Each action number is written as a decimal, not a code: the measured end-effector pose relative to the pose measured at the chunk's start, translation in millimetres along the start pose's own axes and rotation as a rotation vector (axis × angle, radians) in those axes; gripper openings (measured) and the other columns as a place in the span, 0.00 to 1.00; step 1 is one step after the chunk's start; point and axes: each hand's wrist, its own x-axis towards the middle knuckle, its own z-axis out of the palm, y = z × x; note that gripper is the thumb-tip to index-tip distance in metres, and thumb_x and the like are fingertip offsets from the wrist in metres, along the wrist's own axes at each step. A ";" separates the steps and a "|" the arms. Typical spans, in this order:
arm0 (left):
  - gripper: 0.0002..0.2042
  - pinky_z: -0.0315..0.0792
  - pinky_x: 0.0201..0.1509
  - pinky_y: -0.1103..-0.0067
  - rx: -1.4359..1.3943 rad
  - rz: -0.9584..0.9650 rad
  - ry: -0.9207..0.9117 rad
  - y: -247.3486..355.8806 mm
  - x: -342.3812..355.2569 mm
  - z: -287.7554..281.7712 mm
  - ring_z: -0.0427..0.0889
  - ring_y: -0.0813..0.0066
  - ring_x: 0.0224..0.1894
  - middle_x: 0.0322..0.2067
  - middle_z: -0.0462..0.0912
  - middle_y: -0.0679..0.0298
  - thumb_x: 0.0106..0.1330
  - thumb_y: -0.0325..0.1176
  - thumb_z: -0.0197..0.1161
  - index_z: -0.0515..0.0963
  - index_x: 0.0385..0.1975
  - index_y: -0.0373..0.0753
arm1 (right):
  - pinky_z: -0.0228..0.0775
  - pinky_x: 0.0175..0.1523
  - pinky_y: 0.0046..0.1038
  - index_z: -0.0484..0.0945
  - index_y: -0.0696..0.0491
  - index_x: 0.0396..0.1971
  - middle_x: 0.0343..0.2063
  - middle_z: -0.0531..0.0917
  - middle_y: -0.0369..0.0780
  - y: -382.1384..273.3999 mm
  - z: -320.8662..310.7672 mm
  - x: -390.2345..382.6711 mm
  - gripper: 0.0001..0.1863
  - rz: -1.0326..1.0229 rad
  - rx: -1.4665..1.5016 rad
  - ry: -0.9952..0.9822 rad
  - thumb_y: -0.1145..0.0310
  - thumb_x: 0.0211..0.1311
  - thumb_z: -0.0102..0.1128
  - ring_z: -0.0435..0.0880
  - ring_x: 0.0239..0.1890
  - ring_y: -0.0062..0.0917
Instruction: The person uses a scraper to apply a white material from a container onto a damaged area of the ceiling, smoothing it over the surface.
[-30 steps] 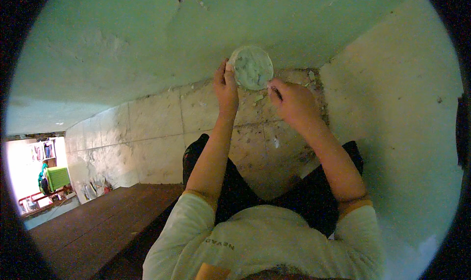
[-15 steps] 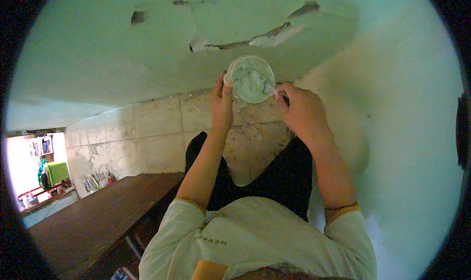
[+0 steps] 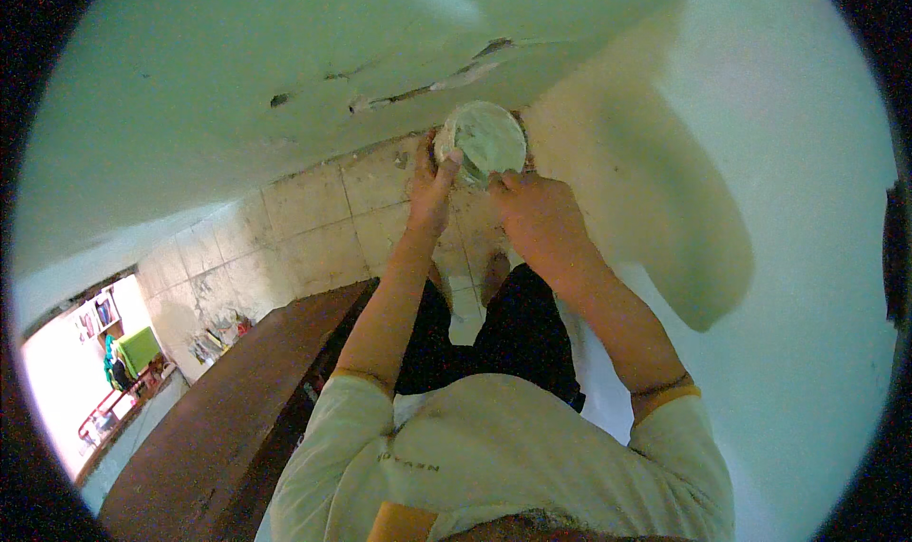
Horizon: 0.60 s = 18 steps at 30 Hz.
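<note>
My left hand [image 3: 429,183] grips the left side of a round container [image 3: 489,129] of pale, whitish-green paste, its thumb on the rim. My right hand [image 3: 535,214] is closed at the container's lower rim, holding a small tool whose handle is mostly covered by my fingers; its working end in the paste is unclear. The container is held in front of my body, near the foot of a green wall [image 3: 237,76]. That wall has long cracks and flaked holes [image 3: 404,95] just above the container in the view.
A pale wall [image 3: 798,162] rises close on my right, bearing my shadow. Tiled floor [image 3: 304,219] runs left, with my feet [image 3: 496,274] below me. A dark brown wooden surface [image 3: 209,428] stands at lower left. Beyond it is a bright opening with shelves and a green object [image 3: 140,350].
The view has shifted, showing the damaged wall and my feet. My right hand has moved leftward along the container's rim and turned, hiding more of the tool.
</note>
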 end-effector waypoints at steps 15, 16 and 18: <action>0.28 0.68 0.59 0.73 0.042 0.034 -0.209 170.9 -88.6 121.1 0.74 0.67 0.55 0.53 0.77 0.56 0.67 0.48 0.57 0.69 0.62 0.37 | 0.77 0.41 0.42 0.81 0.54 0.36 0.30 0.82 0.48 25.4 -255.1 -141.1 0.11 0.378 0.159 0.253 0.65 0.63 0.53 0.84 0.35 0.43; 0.27 0.69 0.59 0.73 0.110 0.054 -0.201 180.0 -93.5 126.4 0.75 0.67 0.55 0.52 0.78 0.56 0.67 0.48 0.57 0.71 0.61 0.37 | 0.77 0.40 0.42 0.81 0.54 0.36 0.30 0.82 0.48 23.9 -263.2 -145.2 0.10 0.376 0.138 0.270 0.66 0.63 0.52 0.84 0.35 0.43; 0.26 0.69 0.58 0.73 0.248 0.097 -0.183 202.5 -100.9 134.4 0.75 0.67 0.54 0.50 0.79 0.56 0.67 0.49 0.57 0.73 0.58 0.36 | 0.78 0.39 0.41 0.81 0.54 0.35 0.30 0.82 0.48 19.0 -282.3 -151.6 0.10 0.372 0.098 0.306 0.67 0.62 0.52 0.85 0.34 0.42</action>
